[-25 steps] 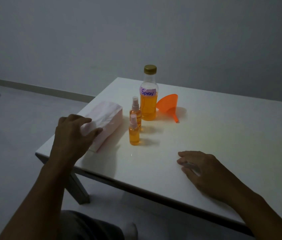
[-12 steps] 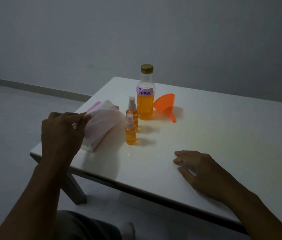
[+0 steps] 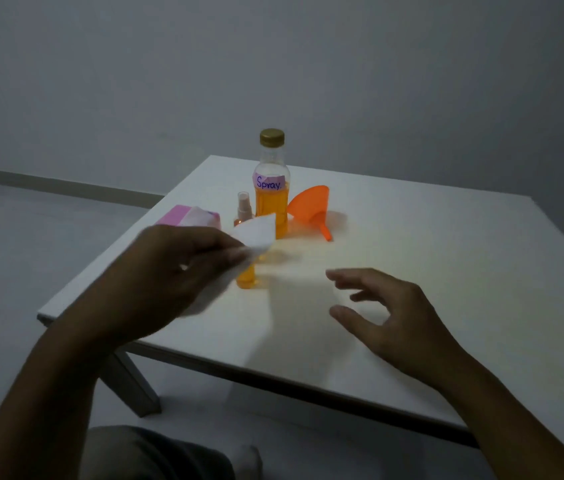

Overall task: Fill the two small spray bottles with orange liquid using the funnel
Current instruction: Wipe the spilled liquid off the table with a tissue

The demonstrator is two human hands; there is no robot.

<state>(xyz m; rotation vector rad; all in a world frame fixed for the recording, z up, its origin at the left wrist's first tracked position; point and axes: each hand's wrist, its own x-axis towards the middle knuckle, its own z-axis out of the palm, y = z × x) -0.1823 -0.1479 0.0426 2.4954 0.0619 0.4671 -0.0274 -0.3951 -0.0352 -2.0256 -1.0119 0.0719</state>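
Note:
My left hand [image 3: 173, 271] holds a white tissue [image 3: 256, 233] above the table, in front of the two small spray bottles. The nearer spray bottle [image 3: 246, 278] shows only its orange lower half; the farther spray bottle [image 3: 243, 206] shows its clear cap. Behind them stands the large bottle [image 3: 271, 199] labelled "Spray", half full of orange liquid, with a gold cap on. The orange funnel [image 3: 311, 209] lies on its side to the right of it. My right hand [image 3: 388, 320] hovers open just above the table, fingers spread.
A pink tissue pack [image 3: 187, 216] lies at the left of the white table [image 3: 446, 271], with a sheet sticking out. The table's near edge and a leg are below my arms. Grey wall behind, floor to the left.
My left hand has pulled a tissue out of the pack and swung it right, over the small bottles. My right hand has lifted off the table and opened.

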